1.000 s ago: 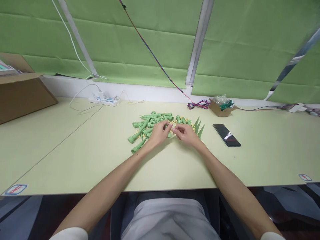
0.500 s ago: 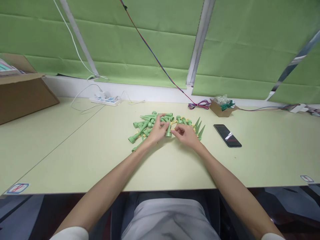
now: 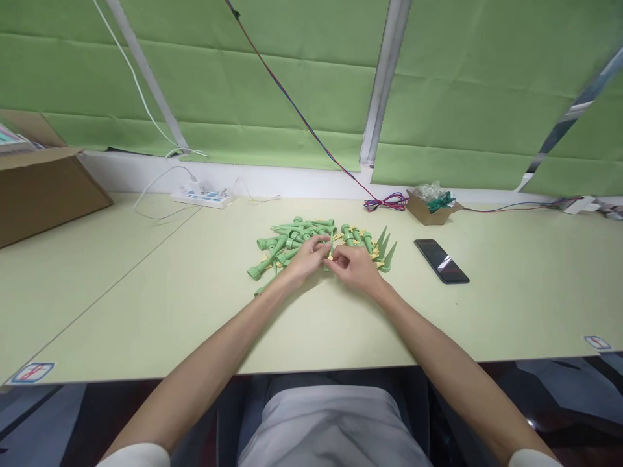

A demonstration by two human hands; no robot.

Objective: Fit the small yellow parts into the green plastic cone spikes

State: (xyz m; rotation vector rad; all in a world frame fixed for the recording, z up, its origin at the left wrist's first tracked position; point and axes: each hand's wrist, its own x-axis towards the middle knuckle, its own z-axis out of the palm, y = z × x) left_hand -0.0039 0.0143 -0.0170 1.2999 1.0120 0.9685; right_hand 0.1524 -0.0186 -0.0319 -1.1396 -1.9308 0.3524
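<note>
My left hand (image 3: pixel 308 257) is closed on a green plastic watering spike (image 3: pixel 331 239), its thin tip pointing up and away from me. Most of the spike's wide end is hidden behind my fingers. My right hand (image 3: pixel 357 264) meets it from the right, thumb and forefinger pinching a small yellow valve (image 3: pixel 330 258) against the spike. Whether the valve sits in the spike, I cannot tell. Beyond and left of my left hand lies a loose pile of green spikes (image 3: pixel 267 264). More spikes with yellow valves (image 3: pixel 367 240) lie just beyond my right hand.
A black phone (image 3: pixel 442 261) lies to the right on the pale table (image 3: pixel 311 331). Behind it stand a small cardboard box (image 3: pixel 429 213) with plastic wrap and a coil of wire (image 3: pixel 386 203). A power strip (image 3: pixel 203 197) and a large carton (image 3: pixel 46 194) are at the left.
My right hand has moved left and now meets the spike in my left hand. The yellow valve shows between them. The spike's wide end has become mostly covered. The view has shifted slightly.
</note>
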